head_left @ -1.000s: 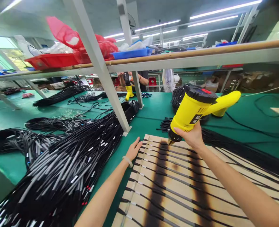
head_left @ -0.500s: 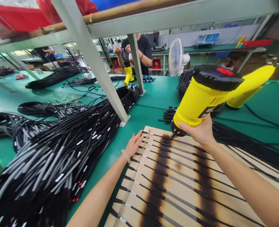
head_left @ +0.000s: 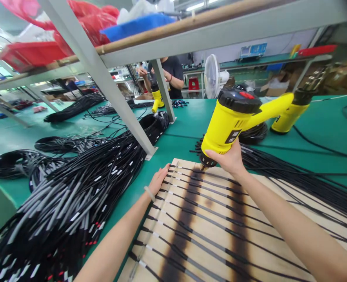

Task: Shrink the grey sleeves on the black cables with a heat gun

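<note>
My right hand [head_left: 230,156] grips a yellow heat gun [head_left: 220,127] by its barrel, nozzle pointing down. The nozzle tip is close to the farthest cable, near the top of a scorched band; whether they touch I cannot tell. Beneath lies a pale wooden board [head_left: 211,231] with two dark scorched bands. Several black cables [head_left: 204,209] with grey sleeves and white labels run across it, side by side. My left hand [head_left: 159,179], a pale band at its wrist, lies with fingers stretched along the board's far left corner, by the cable ends.
Large bundles of black cables [head_left: 82,184] cover the green table [head_left: 188,129] at left. A shelf post [head_left: 102,84] stands ahead. Another yellow heat gun [head_left: 289,113] stands upright at right, beside more cables [head_left: 302,184]. A co-worker [head_left: 175,76] and a white fan [head_left: 213,76] are beyond.
The view has tilted up and shifted, so the scene sits further left and more of the shelf shows. Both hands and the heat gun keep nearly the same place over the board.
</note>
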Motion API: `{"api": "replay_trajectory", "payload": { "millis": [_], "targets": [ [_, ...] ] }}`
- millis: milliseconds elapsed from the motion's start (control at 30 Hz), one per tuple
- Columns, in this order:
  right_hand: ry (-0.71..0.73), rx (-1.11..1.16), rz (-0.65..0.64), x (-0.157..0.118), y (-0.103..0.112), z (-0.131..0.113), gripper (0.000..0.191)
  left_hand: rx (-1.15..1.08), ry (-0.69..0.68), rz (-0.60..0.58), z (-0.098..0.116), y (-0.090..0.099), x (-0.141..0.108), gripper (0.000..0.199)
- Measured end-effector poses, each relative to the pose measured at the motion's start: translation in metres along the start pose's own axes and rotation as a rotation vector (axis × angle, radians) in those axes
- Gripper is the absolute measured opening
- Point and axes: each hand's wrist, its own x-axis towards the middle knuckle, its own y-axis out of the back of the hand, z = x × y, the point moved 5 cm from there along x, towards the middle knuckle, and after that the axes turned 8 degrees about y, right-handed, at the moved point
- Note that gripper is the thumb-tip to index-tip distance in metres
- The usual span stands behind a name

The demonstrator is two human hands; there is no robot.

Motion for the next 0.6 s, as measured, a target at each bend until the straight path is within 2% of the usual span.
{"api": "replay_trajectory", "payload": {
  "millis": [267, 400, 600],
  "targets": [
    [0.076, -0.024, 0.003, -0.014, -0.021, -0.025, 0.070, -0.058, 0.005, 0.053, -0.009, 0.001, -0.008, 0.082],
    [0.104, -0.053, -0.023, -0.015, -0.031, -0.021, 0.069, -0.051, 0.017, 0.056, -0.015, 0.001, -0.008, 0.083],
    [0.080, -0.050, -0.090, -0.020, -0.034, -0.011, 0.070, -0.028, -0.009, 0.044, -0.017, -0.002, -0.007, 0.077]
  ]
}}
